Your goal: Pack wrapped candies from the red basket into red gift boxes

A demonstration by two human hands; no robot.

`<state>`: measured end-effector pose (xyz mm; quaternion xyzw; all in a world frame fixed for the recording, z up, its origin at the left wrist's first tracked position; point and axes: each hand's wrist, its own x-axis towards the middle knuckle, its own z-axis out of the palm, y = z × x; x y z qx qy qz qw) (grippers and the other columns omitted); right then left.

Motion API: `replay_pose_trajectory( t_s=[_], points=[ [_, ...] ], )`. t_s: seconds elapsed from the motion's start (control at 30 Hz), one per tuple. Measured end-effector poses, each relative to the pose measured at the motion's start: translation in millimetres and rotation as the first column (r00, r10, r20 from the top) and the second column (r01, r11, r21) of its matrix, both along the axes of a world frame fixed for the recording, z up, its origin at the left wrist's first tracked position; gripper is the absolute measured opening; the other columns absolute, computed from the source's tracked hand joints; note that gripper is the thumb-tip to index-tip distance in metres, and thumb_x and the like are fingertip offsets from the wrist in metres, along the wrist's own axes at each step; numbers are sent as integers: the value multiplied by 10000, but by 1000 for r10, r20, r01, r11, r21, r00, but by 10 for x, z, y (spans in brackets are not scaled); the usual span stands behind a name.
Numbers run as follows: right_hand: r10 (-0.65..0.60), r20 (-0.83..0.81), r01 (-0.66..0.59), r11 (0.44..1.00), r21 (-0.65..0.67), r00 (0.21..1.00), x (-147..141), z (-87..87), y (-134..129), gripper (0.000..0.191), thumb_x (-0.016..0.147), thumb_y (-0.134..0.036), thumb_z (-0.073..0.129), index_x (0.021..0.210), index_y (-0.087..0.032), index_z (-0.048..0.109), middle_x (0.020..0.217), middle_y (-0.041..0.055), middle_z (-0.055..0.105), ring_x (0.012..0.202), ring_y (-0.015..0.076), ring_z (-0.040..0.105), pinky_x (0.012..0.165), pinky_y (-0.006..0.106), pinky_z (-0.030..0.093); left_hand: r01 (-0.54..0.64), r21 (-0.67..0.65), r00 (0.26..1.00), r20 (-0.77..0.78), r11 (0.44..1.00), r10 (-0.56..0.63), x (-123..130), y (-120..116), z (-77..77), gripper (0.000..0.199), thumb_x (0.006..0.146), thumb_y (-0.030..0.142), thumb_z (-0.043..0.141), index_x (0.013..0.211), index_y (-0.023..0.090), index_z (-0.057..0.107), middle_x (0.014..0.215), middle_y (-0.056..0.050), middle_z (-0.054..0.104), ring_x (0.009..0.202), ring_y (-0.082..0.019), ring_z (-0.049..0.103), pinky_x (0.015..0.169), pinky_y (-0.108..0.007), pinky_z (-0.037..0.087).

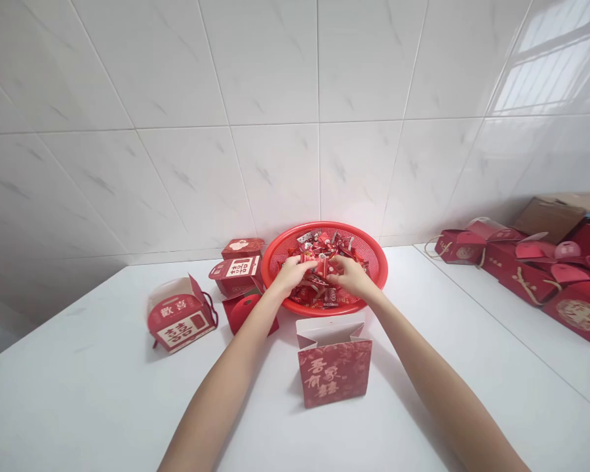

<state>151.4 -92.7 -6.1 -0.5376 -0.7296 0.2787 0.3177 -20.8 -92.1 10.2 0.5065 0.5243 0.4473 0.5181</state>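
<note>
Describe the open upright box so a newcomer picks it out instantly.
Find the round red basket on the white table. On its near side stands a red box with pale lettering. Alone among the boxes, it stands between the forearms.

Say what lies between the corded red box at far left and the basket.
Between the corded box and the basket sits a cluster of red boxes, seen in the head view; the left forearm partly covers the nearest one.

**Bare skin, slim build**

The left forearm (226, 387), toward seven o'clock, and the right forearm (437, 373), toward five o'clock, are bare, smooth and slender, tapering forward. The left hand (291, 274) and right hand (353, 276) are bare too, small and slim-fingered.
</note>
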Motion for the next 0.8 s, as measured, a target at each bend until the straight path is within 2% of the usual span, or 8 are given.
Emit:
replay_pose_trajectory(
  t_s=[0.1,0.27,0.43,0.53,0.63,0.73,0.8],
  points=[
    [-23,-204,7,997,-74,979,21,0,58,266,833,-194,648,1094,-146,667,1060,94,720,975,213,678,838,317,516,-27,3,994,107,1000,26,-12,34,28,328,626,367,845,797,145,674,737,-19,709,654,-164,665,614,-269,524],
    [-20,-330,-9,996,-87,944,25,40,59,150,792,-206,681,928,-142,692,881,50,713,784,168,662,736,287,520,-30,-19,983,180,999,33,-28,54,41,299,646,331,827,833,140,693,748,-24,730,638,-159,670,592,-258,522],
    [-136,-501,53,983,-177,854,33,74,59,167,846,-299,639,937,-161,658,745,19,655,572,138,598,519,253,469,-63,25,972,226,998,56,-41,87,-3,333,622,375,844,802,146,684,706,-34,731,674,-192,697,663,-287,543],
    [-193,-618,72,974,-215,762,30,86,79,100,859,-263,619,906,-175,629,782,19,647,523,120,596,480,242,471,-61,20,970,236,998,55,-41,106,-11,306,627,349,842,802,145,696,676,-23,724,644,-184,693,664,-286,550],
    [-218,-702,64,969,-239,679,26,103,85,99,856,-227,618,943,-185,597,853,21,651,525,115,626,500,246,514,-93,-22,978,183,995,96,-27,86,27,222,663,295,818,766,150,686,615,9,690,526,-139,634,566,-250,516],
    [-214,-743,39,969,-246,634,25,123,74,123,855,-209,618,968,-190,573,873,16,648,545,116,649,529,247,541,-107,-46,982,148,993,113,-5,46,80,194,684,277,806,753,150,676,602,21,677,460,-111,585,470,-217,443],
    [-195,-760,23,973,-231,620,27,133,63,110,862,-221,615,953,-193,561,877,8,639,552,108,653,533,236,540,-107,-41,981,155,993,113,10,27,105,185,681,260,807,749,148,677,605,19,679,469,-111,593,478,-213,449]
  ],
)
